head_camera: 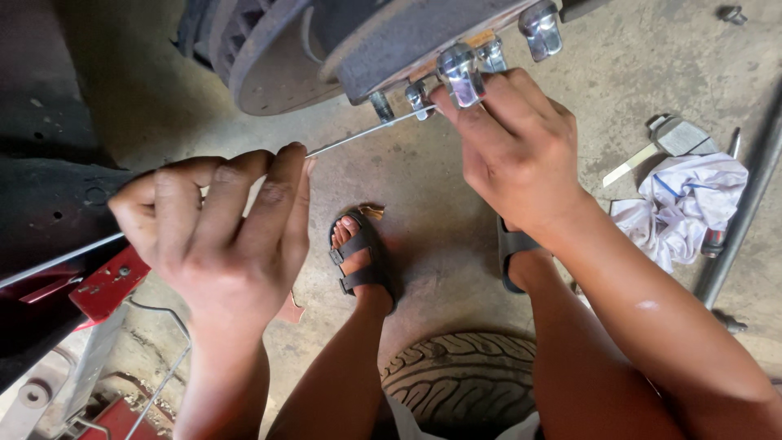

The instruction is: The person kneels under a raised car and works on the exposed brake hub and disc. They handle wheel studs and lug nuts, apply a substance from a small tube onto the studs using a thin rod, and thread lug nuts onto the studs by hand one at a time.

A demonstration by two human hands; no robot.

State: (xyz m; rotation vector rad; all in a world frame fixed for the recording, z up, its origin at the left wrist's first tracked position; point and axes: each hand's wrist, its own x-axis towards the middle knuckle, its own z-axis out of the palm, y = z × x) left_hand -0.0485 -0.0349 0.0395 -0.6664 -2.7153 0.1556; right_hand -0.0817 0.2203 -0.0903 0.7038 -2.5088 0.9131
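Two bare hands work at a wheel hub (407,41) that hangs over a concrete floor (423,195). The left hand (216,232) is curled nearly shut, its fingers pinched around a thin metal rod (358,134); the rod runs straight from that hand up to the hub's underside, and whether the grey strip emerging past the wrist at the left is its other end is hard to tell. The right hand (513,147) closes its fingertips on a shiny chrome lug nut (459,75) seated on a stud. More lug nuts (540,28) stand around the hub face, smooth and rounded. Behind the hub sits a grey, dull brake disc (269,73), cut off by the top edge. Both feet wear dark strapped sandals (362,261). A tyre (464,379) with ribbed tread lies between the legs at the bottom edge, partly hidden. Toward the right edge of the floor lies a crumpled white rag (684,208) with a hammer (672,138) just beside it. Red jack (106,281) parts show at lower left, half hidden by the left hand.
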